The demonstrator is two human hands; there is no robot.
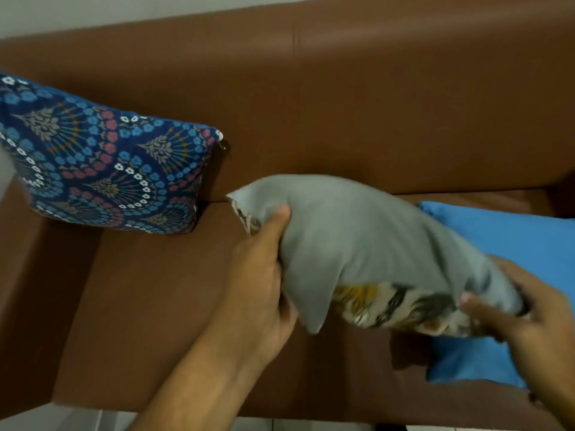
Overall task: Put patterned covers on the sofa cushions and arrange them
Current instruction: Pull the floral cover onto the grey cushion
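I hold a grey cushion [367, 244] above the brown sofa seat [161, 306], tilted down to the right. A yellow, black and white patterned fabric [398, 309] shows along its lower edge and at its left corner. My left hand [264, 275] grips the cushion's left side, thumb on top. My right hand [525, 321] holds its lower right end at the patterned fabric. A cushion in a dark blue floral cover [102, 163] leans against the backrest at the left. A plain blue cushion [504, 253] lies on the seat at the right, partly hidden by the grey one.
The sofa backrest [373, 104] fills the upper view, with the left armrest [25, 290] beside the blue floral cushion. A pale wall [93, 10] is above the sofa and light floor tiles [77, 421] show at the bottom edge.
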